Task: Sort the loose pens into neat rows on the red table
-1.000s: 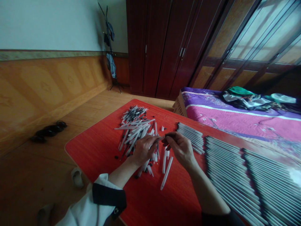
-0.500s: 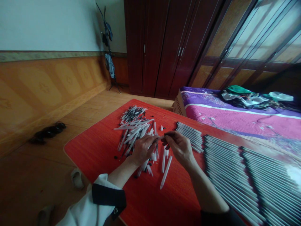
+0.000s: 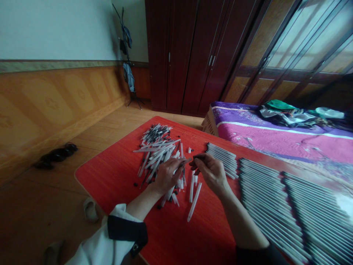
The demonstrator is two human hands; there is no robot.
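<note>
My left hand [image 3: 167,176] pinches a white plastic pen barrel [image 3: 186,161] and hovers over a loose heap of white barrels and black-tipped pen parts [image 3: 157,147]. My right hand [image 3: 211,171] is shut on a small dark pen part [image 3: 198,156], close to the barrel's tip. Its fingers hide most of that part. Two loose white barrels [image 3: 194,197] lie on the red table [image 3: 118,184] under my hands. Tidy rows of assembled pens [image 3: 271,206] fill the table's right side, and a shorter row [image 3: 222,160] lies beyond my right hand.
A patterned pink and purple bed [image 3: 278,138] with crumpled clothes runs beyond the table's far edge. Past it stand a dark wooden wardrobe [image 3: 187,55] and a coat stand [image 3: 127,62]. Slippers [image 3: 90,209] and a dark bundle [image 3: 55,156] lie on the wooden floor left.
Both hands stay almost still, keeping their hold, with the barrel tip and dark part close together. The whole view shifts slightly.
</note>
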